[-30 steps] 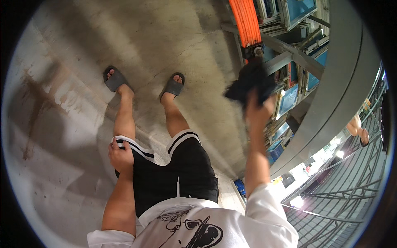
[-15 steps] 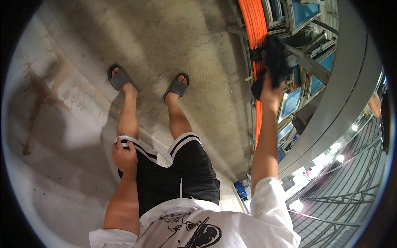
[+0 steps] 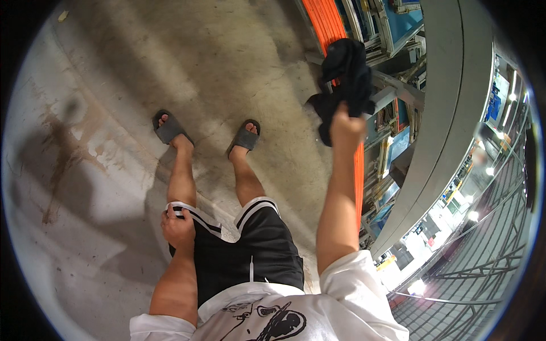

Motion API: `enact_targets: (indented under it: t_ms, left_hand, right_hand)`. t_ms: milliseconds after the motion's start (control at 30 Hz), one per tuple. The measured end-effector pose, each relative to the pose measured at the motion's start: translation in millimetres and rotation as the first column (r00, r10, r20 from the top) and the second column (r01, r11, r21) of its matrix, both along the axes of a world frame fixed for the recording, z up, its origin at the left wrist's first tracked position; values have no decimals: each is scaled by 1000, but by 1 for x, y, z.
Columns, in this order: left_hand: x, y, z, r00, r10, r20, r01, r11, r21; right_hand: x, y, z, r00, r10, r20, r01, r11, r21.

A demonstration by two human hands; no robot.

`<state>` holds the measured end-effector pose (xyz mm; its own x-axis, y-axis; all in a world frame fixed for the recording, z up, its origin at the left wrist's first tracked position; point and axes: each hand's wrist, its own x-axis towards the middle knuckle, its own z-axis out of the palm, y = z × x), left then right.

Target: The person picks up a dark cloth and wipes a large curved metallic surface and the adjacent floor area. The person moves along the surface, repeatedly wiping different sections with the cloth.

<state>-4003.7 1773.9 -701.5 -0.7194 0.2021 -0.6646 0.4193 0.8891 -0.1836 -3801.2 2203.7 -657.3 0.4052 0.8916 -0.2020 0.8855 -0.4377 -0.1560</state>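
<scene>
A crumpled black cloth hangs bunched from my right hand, whose fingers are closed round its near end. The cloth is in front of the orange strips and the rack on the right, hiding parts of both; I cannot tell whether it touches them. My left hand rests low on the left leg of my black shorts, with its fingers curled on the white-and-black striped hem. The fingers seem to pinch the hem.
A rack packed with frames, some with blue panels, runs along the right behind orange strips. Outside it curves a broad grey ledge. My feet, in grey slides, stand on the concrete floor. A pale, brown-stained surface lies left.
My right hand has swung left with the black cloth, which now spreads out more in view. The whole view has turned a little. My left hand stays at the hem.
</scene>
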Motion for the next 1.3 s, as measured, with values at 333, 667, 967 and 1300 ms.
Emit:
enact_targets:
  t_ms: [333, 667, 967, 1300]
  left_hand:
    - [-3, -30, -6, 997, -59, -59, 63, 995, 72]
    - [-2, -12, -1, 999, 7, -32, -7, 1000, 8]
    - [-7, -3, 0, 998, -50, 48, 50, 999, 10]
    - [-6, -16, -6, 995, -74, -63, 80, 991, 105]
  right_hand:
    - [-34, -2, 41, 960, 30, -278, 52, 958, 282]
    - [-56, -112, 66, 885, 93, -457, -274, 897, -347]
    - [-51, 76, 19, 938, 286, 196, -226, 933, -280]
    - [-109, -84, 40, 425, 212, -880, -728, 658, -194]
